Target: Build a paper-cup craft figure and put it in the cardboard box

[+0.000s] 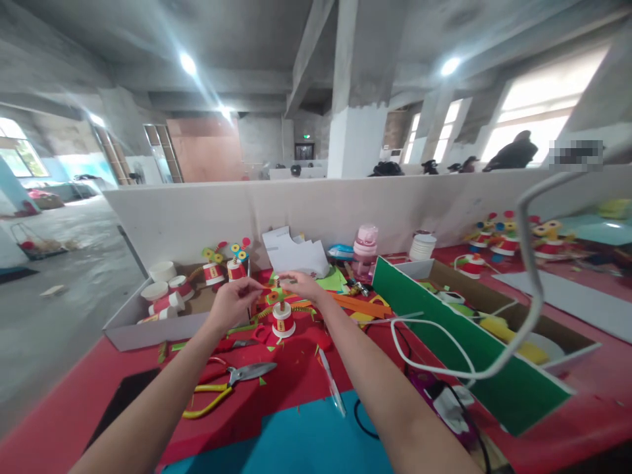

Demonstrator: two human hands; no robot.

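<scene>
"Above the cup figure point(283, 324), what's happening?"

"The left hand point(232, 305) and right hand point(306, 288) are flanking its top, apart, likely steadying parts; I can't tell whether they're pinching. It's standing upright on the table point(295, 374)."

Apparent gap between shears point(253, 372) and pen point(332, 382)

Pillar point(356, 138) behind white partition point(316, 209) (people point(513, 153) beyond, perhaps)

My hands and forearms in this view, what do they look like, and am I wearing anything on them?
Your left hand and right hand wear no gloves. Both forearms are uncovered, with no sleeve, watch or bracelet visible. Rings are too small to tell.
</scene>
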